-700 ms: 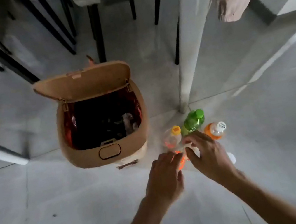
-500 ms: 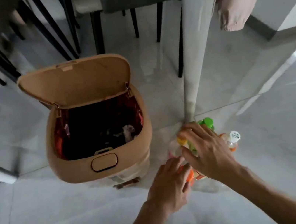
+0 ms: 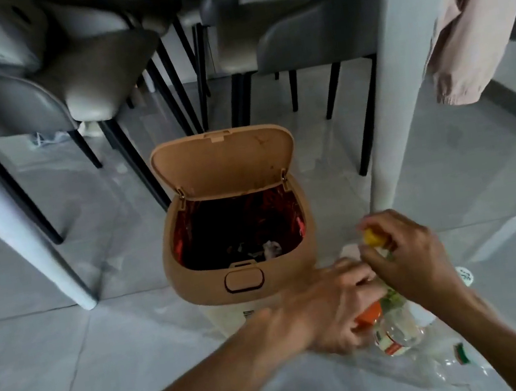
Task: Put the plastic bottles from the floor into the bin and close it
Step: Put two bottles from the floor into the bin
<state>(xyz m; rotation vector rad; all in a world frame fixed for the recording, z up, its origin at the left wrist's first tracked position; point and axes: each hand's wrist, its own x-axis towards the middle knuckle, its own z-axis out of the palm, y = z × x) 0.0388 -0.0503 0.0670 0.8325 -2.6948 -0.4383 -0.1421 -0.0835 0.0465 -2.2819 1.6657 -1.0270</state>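
Right hand (image 3: 407, 252) is clamped on a yellow-capped bottle (image 3: 372, 238); left hand (image 3: 329, 315) grips an orange-capped bottle (image 3: 394, 326), both just right of the open tan bin (image 3: 247, 285). Since half a second ago, the green bottle is hidden. Grey chairs (image 3: 41, 94) stand behind on the glossy floor (image 3: 73, 359).

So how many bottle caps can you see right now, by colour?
Yellow cap, gripped by the right hand: 1
Orange cap: 1
White cap: 1
Total: 3 visible; others may be hidden.
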